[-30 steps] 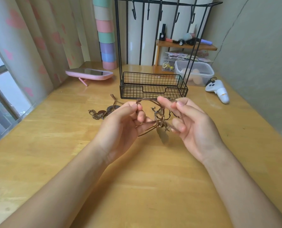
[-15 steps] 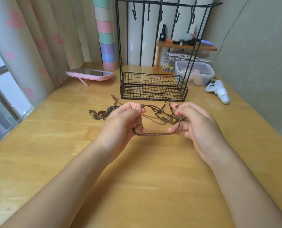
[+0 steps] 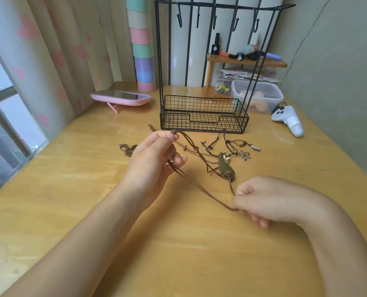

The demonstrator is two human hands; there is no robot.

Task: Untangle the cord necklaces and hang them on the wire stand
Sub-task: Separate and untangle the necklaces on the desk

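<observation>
Hands (image 3: 154, 166) stretch cord necklace (image 3: 208, 189) between.

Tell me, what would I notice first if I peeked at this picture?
Two bare hands in the middle: the left hand and the right hand stretch a brown cord necklace between them above the wooden table. Behind stands a tall black wire stand whose hooks are all bare. More tangled necklaces lie just in front of its basket.

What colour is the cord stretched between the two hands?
Brown; the cord shows best in the head view.
</observation>
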